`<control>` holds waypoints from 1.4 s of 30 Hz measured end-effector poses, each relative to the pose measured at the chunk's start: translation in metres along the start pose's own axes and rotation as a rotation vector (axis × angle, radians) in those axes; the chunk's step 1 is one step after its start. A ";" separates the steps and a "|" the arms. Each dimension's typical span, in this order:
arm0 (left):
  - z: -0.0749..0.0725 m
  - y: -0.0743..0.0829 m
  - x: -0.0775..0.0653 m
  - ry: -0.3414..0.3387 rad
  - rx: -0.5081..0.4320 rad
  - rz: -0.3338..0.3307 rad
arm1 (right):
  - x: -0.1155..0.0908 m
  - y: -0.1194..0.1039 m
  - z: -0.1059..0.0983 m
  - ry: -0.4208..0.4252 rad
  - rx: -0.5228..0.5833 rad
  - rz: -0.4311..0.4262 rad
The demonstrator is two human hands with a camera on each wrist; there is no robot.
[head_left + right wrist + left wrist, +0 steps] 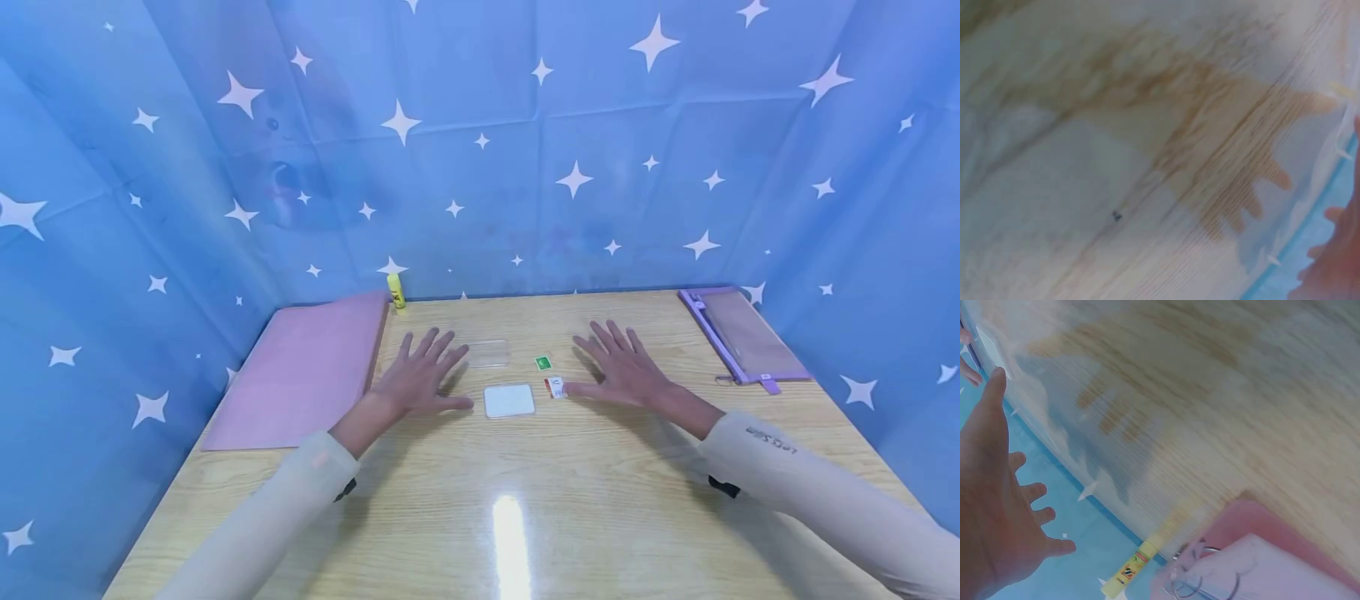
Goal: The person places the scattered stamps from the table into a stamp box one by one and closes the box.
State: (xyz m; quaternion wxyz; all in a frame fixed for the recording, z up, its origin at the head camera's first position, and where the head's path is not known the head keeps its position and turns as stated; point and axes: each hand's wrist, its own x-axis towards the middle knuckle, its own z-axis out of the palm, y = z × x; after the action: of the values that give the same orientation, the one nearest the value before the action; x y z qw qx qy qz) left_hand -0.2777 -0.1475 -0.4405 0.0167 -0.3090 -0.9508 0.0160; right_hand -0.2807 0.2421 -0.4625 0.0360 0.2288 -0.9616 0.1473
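My left hand [422,379] is held over the table with its fingers spread, holding nothing. Beside its thumb lies a white rectangular card-like piece with a clear edge [509,401]. A clear flat plastic piece [487,353] lies behind that, near the left fingertips. On the other side, my right hand [626,371] is also spread and holds nothing. Its thumb tip is at a small red-and-white piece [556,387]; whether they touch, I cannot tell. A small green square with a pale border [543,363] lies just behind. Both wrist views show the spread hands, left [997,487] and right [1329,256].
A pink folder [307,375] lies at the left, with metal rings showing in the left wrist view. Behind it stands a yellow glue stick [396,292] by the curtain. A purple-edged zip pouch [753,333] lies at the back right. Blue star-patterned curtain [480,167] surrounds the table.
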 end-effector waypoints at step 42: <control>0.004 0.040 0.014 -0.027 -0.132 0.142 | -0.007 -0.034 0.011 0.071 0.048 -0.176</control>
State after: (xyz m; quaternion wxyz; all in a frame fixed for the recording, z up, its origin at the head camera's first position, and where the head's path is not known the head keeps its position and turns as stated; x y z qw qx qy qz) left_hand -0.2660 -0.1074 -0.4460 -0.0177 -0.3758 -0.9256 -0.0412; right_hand -0.2587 0.2127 -0.4644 0.0774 0.3076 -0.9321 0.1747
